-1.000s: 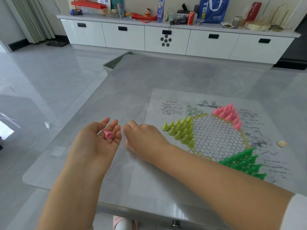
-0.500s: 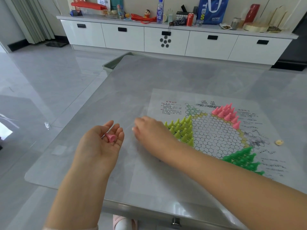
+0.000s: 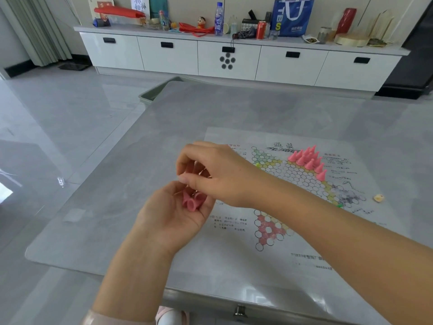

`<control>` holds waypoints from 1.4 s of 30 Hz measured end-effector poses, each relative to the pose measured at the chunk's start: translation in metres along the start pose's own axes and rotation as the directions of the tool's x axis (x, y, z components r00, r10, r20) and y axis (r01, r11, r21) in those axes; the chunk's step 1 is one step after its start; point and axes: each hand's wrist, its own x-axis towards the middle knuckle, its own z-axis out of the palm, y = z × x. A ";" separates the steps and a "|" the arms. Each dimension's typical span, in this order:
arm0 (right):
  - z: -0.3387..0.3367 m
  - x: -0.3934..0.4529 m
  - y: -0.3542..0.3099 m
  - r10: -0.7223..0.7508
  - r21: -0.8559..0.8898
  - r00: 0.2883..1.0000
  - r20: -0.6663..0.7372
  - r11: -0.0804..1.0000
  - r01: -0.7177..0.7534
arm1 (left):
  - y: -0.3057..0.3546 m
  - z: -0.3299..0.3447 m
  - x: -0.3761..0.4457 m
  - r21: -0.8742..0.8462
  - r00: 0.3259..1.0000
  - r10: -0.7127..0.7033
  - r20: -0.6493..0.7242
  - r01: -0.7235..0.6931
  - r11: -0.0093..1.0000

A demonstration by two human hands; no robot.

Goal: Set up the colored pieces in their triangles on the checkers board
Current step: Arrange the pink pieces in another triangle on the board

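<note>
Pink cone pieces (image 3: 192, 202), two at least, lying in cupped palm of left hand (image 3: 174, 213), open bases toward camera; fingers curled loosely around them, hand held over table (image 3: 131, 184) just left of board sheet (image 3: 276, 207). Right hand (image 3: 218, 174) directly above and slightly beyond left hand, palm down, fingers (image 3: 185, 160) bent inward, thumb tip near left palm; whether anything is pinched between them cannot be told. Right forearm crossing board sheet diagonally from lower right, covering middle of hexagon field.

Printed paper board sheet flat under clear table cover, Chinese text blocks at left and right margins. Cluster of pink cones (image 3: 307, 158) upright in far triangle, tightly packed, one row trailing toward right. Near pink-printed triangle (image 3: 269, 228) showing bare circles. Small slivers of yellow-green (image 3: 257, 164) and green (image 3: 339, 204) visible at edges of right arm, otherwise hidden. Small pale object (image 3: 378, 198) on table at right edge of sheet, apart from all pieces.

Beyond table: grey-green bin (image 3: 154, 93) at far left corner; white sideboard (image 3: 234, 57) with cluttered top along wall.
</note>
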 end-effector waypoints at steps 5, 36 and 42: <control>-0.016 -0.022 0.011 0.204 0.418 0.953 -0.225 0.903 -0.095 | -0.011 0.006 0.005 0.175 0.996 -0.042 -0.075 0.054 0.983; -0.031 -0.100 0.053 0.099 0.094 0.900 -0.425 0.993 -0.064 | -0.070 0.033 0.026 0.597 0.997 0.069 0.019 -0.067 0.799; -0.032 -0.103 0.057 0.130 0.071 0.877 -0.462 0.991 -0.110 | -0.074 0.033 0.031 0.634 0.995 0.098 0.018 -0.087 0.768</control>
